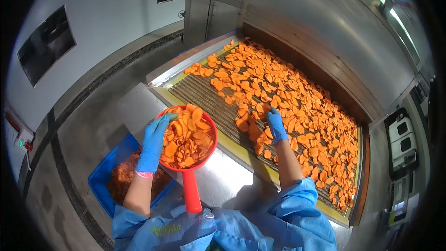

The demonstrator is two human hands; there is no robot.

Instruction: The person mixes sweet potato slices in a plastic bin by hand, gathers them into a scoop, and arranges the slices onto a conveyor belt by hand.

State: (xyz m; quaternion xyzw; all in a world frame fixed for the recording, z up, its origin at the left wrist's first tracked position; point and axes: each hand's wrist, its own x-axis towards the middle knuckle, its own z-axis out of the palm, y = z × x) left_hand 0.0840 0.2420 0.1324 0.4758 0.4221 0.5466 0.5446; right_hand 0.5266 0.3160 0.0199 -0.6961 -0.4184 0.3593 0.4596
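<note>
A red round scoop [214, 145] with a straight handle is heaped with orange carrot slices [186, 132]. My left hand [154, 139], in a blue glove, grips its left rim, and the fingertips reach over onto the slices. The handle points back toward my body. Over the mesh conveyor belt [197, 89], my right hand [277, 125], also gloved, has its fingers closed at a darker orange slice [266, 107]. Part of its grip is hidden from above. Many more carrot slices [297, 116] lie spread across the belt around it.
A blue crate [104, 172] holding reddish-orange pieces stands at lower left, below the metal ledge [227, 172]. A tall steel panel [325, 23] rises behind the belt. A floor drain [111, 72] runs along the wall at left.
</note>
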